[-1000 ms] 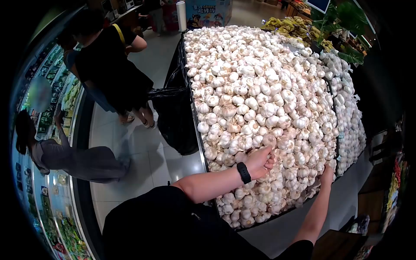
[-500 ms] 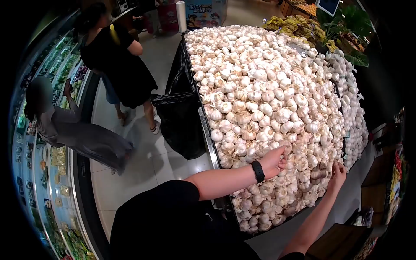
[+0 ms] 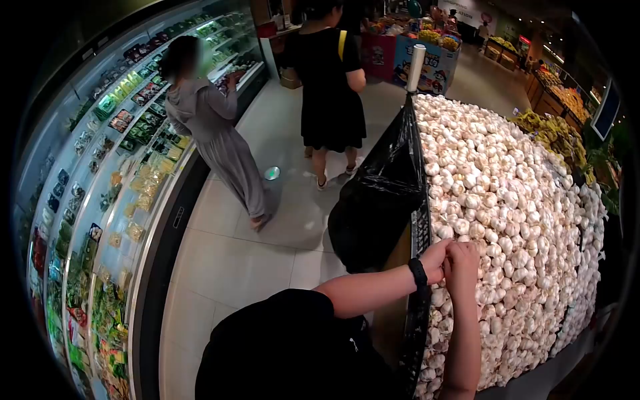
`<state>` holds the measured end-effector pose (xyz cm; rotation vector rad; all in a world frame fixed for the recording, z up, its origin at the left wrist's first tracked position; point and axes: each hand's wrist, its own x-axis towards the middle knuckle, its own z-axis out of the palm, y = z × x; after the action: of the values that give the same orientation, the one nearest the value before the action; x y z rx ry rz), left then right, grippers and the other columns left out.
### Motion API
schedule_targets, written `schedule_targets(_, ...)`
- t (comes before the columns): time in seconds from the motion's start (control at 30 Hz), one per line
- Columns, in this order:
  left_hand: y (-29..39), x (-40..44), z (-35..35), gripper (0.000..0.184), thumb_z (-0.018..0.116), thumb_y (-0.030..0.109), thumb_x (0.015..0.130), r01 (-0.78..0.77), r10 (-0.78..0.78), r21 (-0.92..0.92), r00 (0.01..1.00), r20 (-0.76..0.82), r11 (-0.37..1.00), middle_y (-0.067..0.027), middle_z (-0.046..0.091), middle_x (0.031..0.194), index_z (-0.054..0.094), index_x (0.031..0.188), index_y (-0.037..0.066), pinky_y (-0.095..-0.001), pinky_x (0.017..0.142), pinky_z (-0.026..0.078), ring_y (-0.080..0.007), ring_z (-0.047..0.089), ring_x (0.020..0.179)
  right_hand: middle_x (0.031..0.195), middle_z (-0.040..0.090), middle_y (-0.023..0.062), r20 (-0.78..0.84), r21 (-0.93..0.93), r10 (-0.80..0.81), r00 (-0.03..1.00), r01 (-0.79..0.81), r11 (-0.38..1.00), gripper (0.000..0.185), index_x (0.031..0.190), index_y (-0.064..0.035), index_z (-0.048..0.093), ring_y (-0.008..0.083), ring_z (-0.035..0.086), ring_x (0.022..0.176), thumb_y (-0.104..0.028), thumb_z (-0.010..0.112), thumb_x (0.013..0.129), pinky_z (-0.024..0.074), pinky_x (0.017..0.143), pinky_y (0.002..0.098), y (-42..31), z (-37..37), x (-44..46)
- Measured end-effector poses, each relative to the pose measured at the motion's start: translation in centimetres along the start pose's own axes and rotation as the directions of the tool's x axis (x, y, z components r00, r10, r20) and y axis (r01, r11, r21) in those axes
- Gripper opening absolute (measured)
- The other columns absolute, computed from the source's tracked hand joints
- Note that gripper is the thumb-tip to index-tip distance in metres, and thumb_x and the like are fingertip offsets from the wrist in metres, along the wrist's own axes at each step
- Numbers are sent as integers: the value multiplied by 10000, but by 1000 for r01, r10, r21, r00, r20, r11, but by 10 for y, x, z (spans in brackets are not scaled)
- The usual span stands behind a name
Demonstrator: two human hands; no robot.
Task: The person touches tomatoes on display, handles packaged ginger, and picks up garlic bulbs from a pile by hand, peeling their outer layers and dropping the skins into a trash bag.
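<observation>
A large heap of garlic bulbs fills the black-edged stand on the right. Above the left part of this heap, my left hand, with a black band on its wrist, meets my right hand. Both hands have their fingers closed and pressed together; whatever is between them is hidden or too small to name. A black plastic bag hangs on the stand's left side, beyond my left forearm.
A chilled shelf of packed vegetables runs along the left. A person in grey stands by it, and a person in black stands farther ahead. A white roll rises at the stand's far corner.
The view has turned left, so the heap sits farther right. My right hand has left the heap's right side and come together with my left hand near its left edge.
</observation>
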<state>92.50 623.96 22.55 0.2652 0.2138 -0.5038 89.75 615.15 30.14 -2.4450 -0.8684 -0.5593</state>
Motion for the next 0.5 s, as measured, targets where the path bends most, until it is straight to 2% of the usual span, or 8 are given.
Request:
schedule_targets(0.07, 46, -28, -14, 312, 385, 300, 1007, -17, 16, 18, 1000, 23, 1000, -78, 647, 1071, 606, 998, 80, -368, 951, 471, -201, 605, 1038, 989, 613, 92, -8, -21, -99, 995, 99, 995, 160, 920, -47, 571, 313, 538, 981, -69, 606, 765, 411, 866, 435, -25, 36, 18)
schedule_targets(0.2, 121, -38, -50, 301, 371, 276, 1003, -99, 99, 38, 995, 15, 994, -71, 642, 1041, 597, 979, 78, -372, 943, 470, -205, 598, 1018, 974, 597, 158, -15, 165, -147, 989, 147, 975, 155, 955, -8, 579, 354, 524, 1010, -62, 565, 810, 414, 888, 443, -55, 87, 65)
schedule_targets(0.27, 152, -25, -74, 279, 384, 250, 996, -120, 121, -16, 988, 98, 993, -80, 640, 1035, 594, 978, 68, -374, 937, 472, -210, 600, 1000, 968, 594, 162, -45, 196, -137, 990, 143, 970, 143, 945, -3, 575, 359, 521, 997, -62, 563, 815, 417, 882, 443, -53, 127, 93)
schedule_targets(0.37, 214, -7, -82, 280, 353, 229, 1010, -55, 58, -31, 992, 109, 998, -67, 632, 993, 567, 926, 67, -351, 906, 494, -186, 606, 970, 948, 585, 171, -120, 286, -84, 989, 115, 951, 106, 912, 7, 564, 373, 514, 959, -56, 554, 827, 427, 861, 440, -46, 174, 135)
schedule_targets(0.43, 255, 17, -96, 287, 333, 220, 1021, -90, 91, 30, 995, -36, 996, -69, 625, 983, 548, 927, 55, -351, 902, 498, -190, 610, 947, 939, 582, 170, -123, 319, -26, 992, 65, 946, 84, 898, 8, 559, 372, 515, 949, -53, 552, 841, 427, 853, 434, -30, 218, 166)
schedule_targets(0.5, 296, 42, -109, 301, 308, 226, 1034, -71, 75, 46, 993, -88, 996, -75, 619, 979, 533, 951, 45, -352, 888, 504, -194, 613, 931, 930, 581, 164, -97, 380, 80, 992, -38, 924, 83, 900, 9, 560, 367, 515, 942, -62, 555, 857, 425, 848, 423, -17, 254, 199)
